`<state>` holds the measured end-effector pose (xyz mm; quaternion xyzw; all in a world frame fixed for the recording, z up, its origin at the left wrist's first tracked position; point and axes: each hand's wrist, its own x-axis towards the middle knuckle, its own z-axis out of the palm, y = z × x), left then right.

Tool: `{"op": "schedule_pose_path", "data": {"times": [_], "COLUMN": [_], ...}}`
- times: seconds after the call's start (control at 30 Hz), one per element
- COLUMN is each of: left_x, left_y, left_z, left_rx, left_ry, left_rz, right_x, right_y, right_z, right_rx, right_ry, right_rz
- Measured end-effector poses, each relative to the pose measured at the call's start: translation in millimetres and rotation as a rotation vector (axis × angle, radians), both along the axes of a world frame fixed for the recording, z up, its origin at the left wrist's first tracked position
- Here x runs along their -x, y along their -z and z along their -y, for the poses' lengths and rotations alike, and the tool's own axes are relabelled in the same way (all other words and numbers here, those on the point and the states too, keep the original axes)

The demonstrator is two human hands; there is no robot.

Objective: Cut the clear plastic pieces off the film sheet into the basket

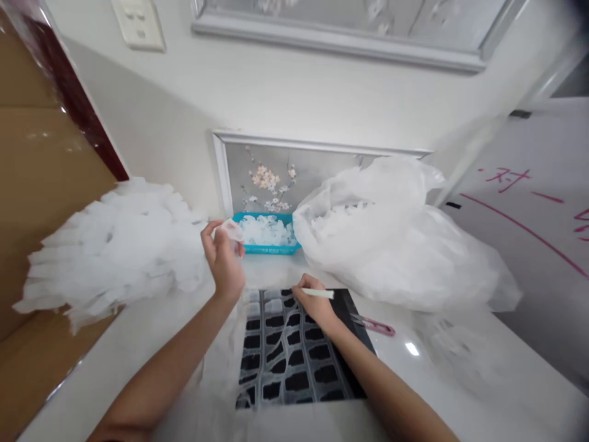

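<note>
- From where I stand, the head view has both bare forearms reaching in from the lower edge, angled inward over a white tabletop (pixel 405 380).
- The left arm slants up and to the right; its hand (pixel 225 264) is the higher of the two, raised in front of the left end of a blue basket (pixel 271 249).
- Those left fingers are bent and closed in a pinch on a thin, whitish see-through piece (pixel 232 229).
- The right arm slants up and to the left, crossing the right part of a dark sheet (pixel 296 357) laid on the table and patterned with pale netting.
- The right hand (pixel 317 302) is low over the sheet's far edge, fingers curled around a slim pale tool (pixel 319 293), its visible end pointing right; whether the other end touches the sheet, I can't tell.
- Just right of that forearm, pink-handled snips (pixel 380 327) lie with their blades over the sheet's edge.
- White scraps (pixel 264 230) fill the basket; a heap of white strips (pixel 115 239) sits to its left, and a clear plastic bag (pixel 381 245) bulges to its right.
</note>
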<state>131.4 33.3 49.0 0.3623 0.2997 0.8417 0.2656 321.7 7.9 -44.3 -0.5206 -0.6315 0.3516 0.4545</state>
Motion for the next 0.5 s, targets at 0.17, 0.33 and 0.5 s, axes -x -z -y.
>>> {"op": "schedule_pose_path", "data": {"times": [0.17, 0.33, 0.5], "left_x": [-22.4, -21.5, -10.2], "left_y": [-27.4, -37.5, -41.6], "left_z": [34.0, 33.4, 27.7], "left_rx": [-0.34, -0.732, -0.667], "left_ry": [-0.195, -0.463, -0.325], "left_rz": [-0.328, -0.972, -1.102], "right_x": [36.9, 41.8, 21.2], "right_y": [-99.3, -160.9, -154.9], "right_z": [29.0, 38.0, 20.6], "right_rx": [0.096, 0.006, 0.107], "right_ry": [-0.318, -0.413, -0.317], "right_rz": [-0.37, -0.64, -0.843]}}
